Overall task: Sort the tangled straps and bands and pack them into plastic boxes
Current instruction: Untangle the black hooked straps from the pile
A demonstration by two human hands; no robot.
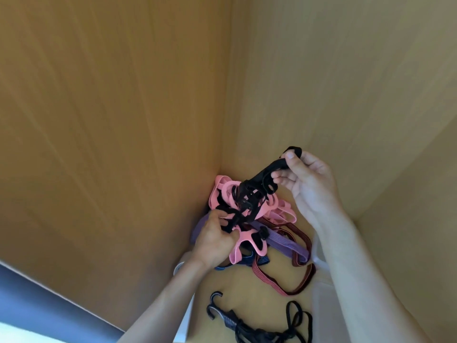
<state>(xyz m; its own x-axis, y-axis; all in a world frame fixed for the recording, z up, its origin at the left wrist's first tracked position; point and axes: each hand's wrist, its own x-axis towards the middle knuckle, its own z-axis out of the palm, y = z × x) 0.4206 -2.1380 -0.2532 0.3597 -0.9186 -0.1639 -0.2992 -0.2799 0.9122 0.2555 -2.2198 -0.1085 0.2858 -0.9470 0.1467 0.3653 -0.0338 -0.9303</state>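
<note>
**Wood-panelled corner, both hands in the knot**

Wood panels [123, 107] meet in a corner, and the tangle [247, 206] sits pushed right into it on a worktop [247, 293] of the same pale wood.

The left hand [215, 236] is low on the near side of the tangle. Its fingers are curled tight into the pink bands [220, 191] and the black webbing knotted through them, so its grip is closed on the heap itself.

The right hand [309, 179] is raised above and to the right, palm toward the viewer. It pinches a black strap [272, 169] between thumb and fingers. One end loops over the thumb tip and the rest runs down and left into the knot.

Under the pink, a purple band [284, 243] lies flat and runs out to the right. A red strap [284, 285] with dark stripes loops round it and trails toward the near edge. A blue strap [262, 261] peeks out just below the left wrist.

Nearer still, and well apart from the tangle, a hooked cord [222, 313] lies on the wood with its two hooks pointing up. Thin black loops [296, 315] lie beside it — whether they belong to it I cannot tell.
</note>
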